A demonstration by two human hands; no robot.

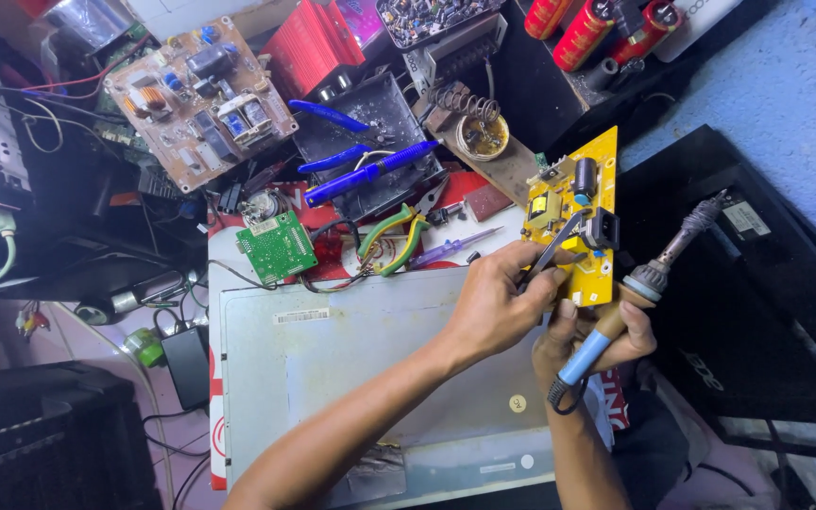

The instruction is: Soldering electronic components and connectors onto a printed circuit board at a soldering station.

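At the right of the grey metal panel (351,359), the left hand (498,302) pinches dark slim tweezers (552,253) against the upright yellow circuit board (573,215), while the right hand (597,340), clasping a blue-handled soldering iron (649,279), keeps its hot tip angled away.

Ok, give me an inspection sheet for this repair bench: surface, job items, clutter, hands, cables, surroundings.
Surface: grey metal panel lying flat, mostly bare.
Job's things: yellow circuit board held upright at the panel's edge; soldering iron with blue handle, tip pointing up and away from the board.
Clutter: small green board, brown circuit board, blue-handled pliers, green-handled pliers, coiled iron stand.
Hands: left hand holds black tweezers against the yellow board; right hand grips the soldering iron.
Cables: loose wires at the left.
Surroundings: black casing on the right.
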